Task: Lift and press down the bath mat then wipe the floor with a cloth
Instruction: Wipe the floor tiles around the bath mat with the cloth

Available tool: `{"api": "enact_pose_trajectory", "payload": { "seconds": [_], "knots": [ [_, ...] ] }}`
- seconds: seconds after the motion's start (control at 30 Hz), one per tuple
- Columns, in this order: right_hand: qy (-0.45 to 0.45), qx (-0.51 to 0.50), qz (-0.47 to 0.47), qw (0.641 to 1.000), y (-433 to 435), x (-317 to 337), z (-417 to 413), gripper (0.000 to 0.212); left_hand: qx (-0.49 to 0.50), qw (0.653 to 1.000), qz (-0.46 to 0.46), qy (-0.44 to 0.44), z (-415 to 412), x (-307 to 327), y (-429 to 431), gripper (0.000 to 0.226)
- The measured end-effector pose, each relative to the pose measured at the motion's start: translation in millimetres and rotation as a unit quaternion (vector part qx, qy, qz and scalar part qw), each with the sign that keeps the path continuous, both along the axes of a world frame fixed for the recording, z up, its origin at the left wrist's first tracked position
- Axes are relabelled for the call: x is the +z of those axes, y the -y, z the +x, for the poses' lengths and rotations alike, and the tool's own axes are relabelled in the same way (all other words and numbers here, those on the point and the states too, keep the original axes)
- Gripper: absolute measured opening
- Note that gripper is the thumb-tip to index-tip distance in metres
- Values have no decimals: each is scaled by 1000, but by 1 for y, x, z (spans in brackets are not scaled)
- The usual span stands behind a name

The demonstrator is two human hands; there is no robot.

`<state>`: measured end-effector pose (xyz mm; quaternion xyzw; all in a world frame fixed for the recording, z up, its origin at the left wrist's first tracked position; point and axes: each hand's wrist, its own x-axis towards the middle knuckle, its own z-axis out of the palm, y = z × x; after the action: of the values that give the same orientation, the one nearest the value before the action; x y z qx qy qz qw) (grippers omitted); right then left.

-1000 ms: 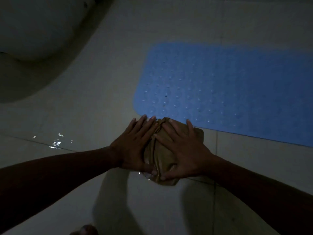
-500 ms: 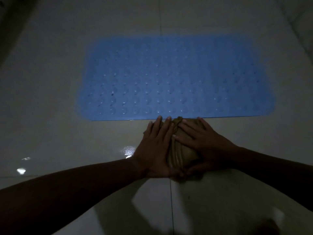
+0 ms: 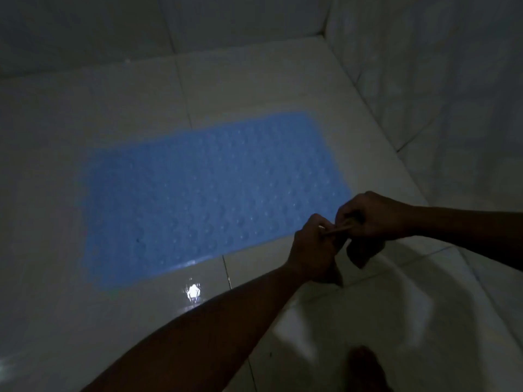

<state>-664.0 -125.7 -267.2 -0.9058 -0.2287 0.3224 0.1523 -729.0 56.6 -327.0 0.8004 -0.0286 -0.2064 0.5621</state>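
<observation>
A blue bath mat [image 3: 198,190] with rows of small bumps lies flat on the pale tiled floor [image 3: 113,321]. Over its near right corner, my left hand [image 3: 314,250] and my right hand [image 3: 373,219] are both closed on a brownish cloth [image 3: 341,229], held up off the floor between them. Only a thin strip of the cloth shows between the fingers; a dark part hangs below my right hand. The room is dim.
A bright wet glint [image 3: 193,292] shines on the floor just in front of the mat. Tiled walls [image 3: 438,80] rise at the back and right, meeting in a corner. A dark foot or knee [image 3: 368,369] shows at the bottom edge.
Both hands were pressing the cloth flat on the floor by the mat's near edge; now they have lifted it and grip it bunched between them, further right.
</observation>
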Motion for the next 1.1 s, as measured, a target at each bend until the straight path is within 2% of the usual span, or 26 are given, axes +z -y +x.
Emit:
{"api": "enact_pose_trajectory", "payload": {
  "seconds": [0.1,0.27,0.5,0.67,0.87,0.97,1.1],
  "knots": [
    [-15,-81,17,996,-2,78,28,21,21,998,-30,-51,38,83,3,16],
    [-2,-148,34,988,2,274,66,24,-8,998,-33,-61,104,291,4,19],
    [27,-136,45,989,24,555,92,26,-47,999,4,-25,148,574,18,17],
    [44,-104,45,993,41,719,102,24,-114,992,54,7,171,743,30,10],
    [61,-59,42,996,56,859,114,23,-172,974,134,63,188,892,44,15],
    [71,-49,55,995,51,902,126,26,-176,971,148,65,196,935,38,22],
    [81,-41,86,992,28,959,150,31,-132,977,143,82,211,989,7,24]
  ]
}}
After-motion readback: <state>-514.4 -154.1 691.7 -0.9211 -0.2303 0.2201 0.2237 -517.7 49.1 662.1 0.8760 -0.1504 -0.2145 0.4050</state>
